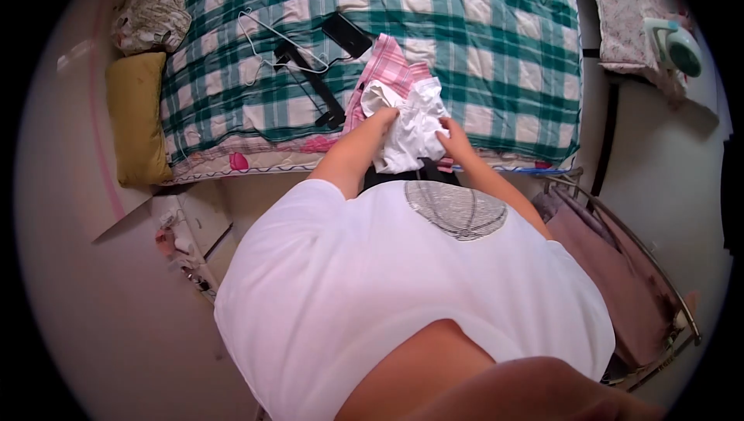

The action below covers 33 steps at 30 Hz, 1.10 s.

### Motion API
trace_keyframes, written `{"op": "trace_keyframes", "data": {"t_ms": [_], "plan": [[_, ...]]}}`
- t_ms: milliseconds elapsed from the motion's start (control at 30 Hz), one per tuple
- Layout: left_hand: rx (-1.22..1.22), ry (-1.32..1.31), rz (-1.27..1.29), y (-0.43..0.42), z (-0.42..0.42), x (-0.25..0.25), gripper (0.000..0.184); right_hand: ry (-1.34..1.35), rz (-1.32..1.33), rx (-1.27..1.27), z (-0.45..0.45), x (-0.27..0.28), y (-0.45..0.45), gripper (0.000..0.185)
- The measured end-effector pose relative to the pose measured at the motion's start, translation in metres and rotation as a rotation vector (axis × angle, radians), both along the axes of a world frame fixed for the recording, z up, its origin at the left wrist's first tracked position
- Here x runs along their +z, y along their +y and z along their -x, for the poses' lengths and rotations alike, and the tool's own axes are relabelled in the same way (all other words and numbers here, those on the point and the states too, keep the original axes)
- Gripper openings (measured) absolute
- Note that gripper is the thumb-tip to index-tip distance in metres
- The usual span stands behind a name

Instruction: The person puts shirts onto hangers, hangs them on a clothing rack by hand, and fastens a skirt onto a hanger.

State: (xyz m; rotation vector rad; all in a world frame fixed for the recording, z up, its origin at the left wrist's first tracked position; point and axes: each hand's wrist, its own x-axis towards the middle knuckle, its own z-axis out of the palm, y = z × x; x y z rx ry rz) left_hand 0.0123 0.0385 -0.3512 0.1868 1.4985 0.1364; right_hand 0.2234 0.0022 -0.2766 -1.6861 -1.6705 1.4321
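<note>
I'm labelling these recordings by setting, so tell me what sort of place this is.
Probably a bedroom: a plaid quilt covers the bed's mattress, with a mustard pillow at its side.

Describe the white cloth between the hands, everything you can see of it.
The white cloth is plain and looks like soft, thin fabric. It is bunched and creased, with a loose fold curling at its upper left; its full shape cannot be made out. It lies partly over the pink checked cloth, at the near edge of the bed. The left hand grips its left side, and the right hand touches its right side.
</note>
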Motion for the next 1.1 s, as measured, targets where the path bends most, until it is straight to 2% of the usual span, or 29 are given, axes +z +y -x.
{"op": "trace_keyframes", "data": {"t_ms": [33,67,133,200,267,333,500,567,600,633,667,700,733,800,900,1000,1067,1100], "plan": [[0.206,-0.179,0.018,-0.001,-0.003,-0.007,0.030,0.005,0.040,0.037,0.000,-0.006,0.002,0.046],[0.407,-0.357,0.037,-0.001,-0.007,-0.015,0.030,0.023,-0.053,0.056,0.003,-0.017,0.004,0.055],[0.462,-0.565,-0.049,0.006,-0.015,0.045,0.027,-0.026,-0.153,0.050,0.017,0.006,0.013,0.063],[0.537,-0.752,-0.193,0.012,-0.024,0.091,0.022,0.077,-0.130,0.066,0.029,0.016,0.028,0.066],[0.476,-0.715,-0.404,0.025,-0.023,0.123,0.021,0.241,-0.081,0.164,0.033,0.049,0.059,0.063],[0.440,-0.685,-0.576,0.040,-0.022,0.155,0.021,0.236,0.048,0.231,0.032,0.068,0.082,0.054],[0.436,-0.668,-0.806,0.058,-0.019,0.215,0.030,0.407,0.042,0.142,0.018,0.132,0.106,0.030],[0.138,-0.321,-1.059,0.060,-0.020,0.235,0.032,0.546,0.073,0.072,0.009,0.151,0.103,0.032],[-0.013,-0.138,-1.162,0.058,-0.021,0.247,0.034,0.494,0.103,0.071,0.006,0.170,0.103,0.035],[-0.161,0.054,-1.242,0.053,-0.024,0.268,0.044,0.440,0.134,0.070,0.002,0.192,0.104,0.039],[-0.147,0.014,-1.162,0.050,-0.028,0.280,0.049,0.384,0.164,0.069,-0.001,0.204,0.102,0.042],[-0.132,-0.028,-1.081,0.047,-0.034,0.289,0.053,0.456,0.057,0.069,0.000,0.204,0.095,0.050],[-0.119,-0.069,-1.000,0.044,-0.039,0.294,0.058,0.445,0.081,0.092,-0.004,0.201,0.093,0.050],[-0.202,-0.009,-1.023,0.044,-0.044,0.298,0.068,0.424,0.126,0.133,-0.010,0.192,0.093,0.050],[-0.319,0.100,-1.082,0.044,-0.048,0.326,0.068,0.506,0.085,0.015,-0.011,0.187,0.089,0.052],[-0.462,0.230,-1.234,0.036,-0.044,0.345,0.063,0.450,-0.074,0.053,-0.017,0.246,0.081,0.053],[-0.617,0.416,-1.442,0.037,-0.037,0.348,0.062,0.314,-0.169,0.067,-0.034,0.257,0.092,0.055],[-0.578,0.338,-1.408,0.034,-0.037,0.358,0.058,0.210,-0.247,0.074,-0.045,0.260,0.099,0.055]]}}
